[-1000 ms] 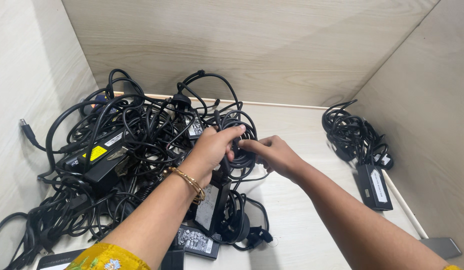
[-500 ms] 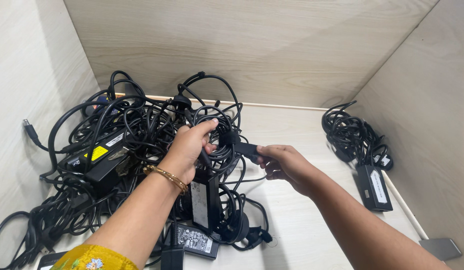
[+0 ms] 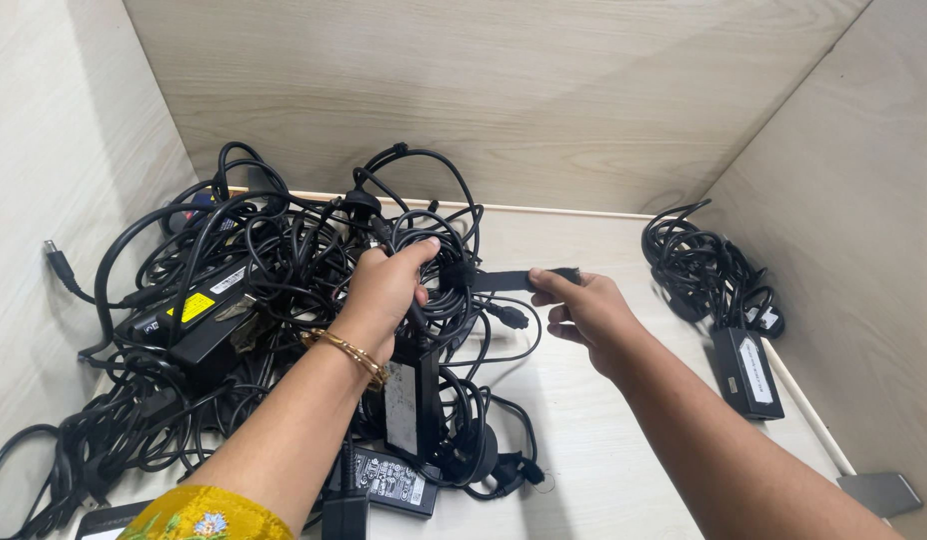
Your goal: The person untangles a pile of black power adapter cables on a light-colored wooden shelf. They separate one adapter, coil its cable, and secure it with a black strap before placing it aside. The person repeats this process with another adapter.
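This looks like a sorting station in an electronics workshop or refurbishing room, not a home. The worktop [image 3: 624, 440] is a pale wood-grain surface boxed in by matching panels [image 3: 504, 100] at the back and on both sides, forming a bare booth. Along its left edge a big tangle of black cables [image 3: 254, 290] and power adapters [image 3: 199, 325] is heaped; by the right edge lies one coiled adapter [image 3: 746, 370], set apart.

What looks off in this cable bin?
The pile of black cables and power adapters on the left is badly tangled. The left hand grips a coil; the right hand pulls a strap taut. The bundle on the right is neatly coiled.
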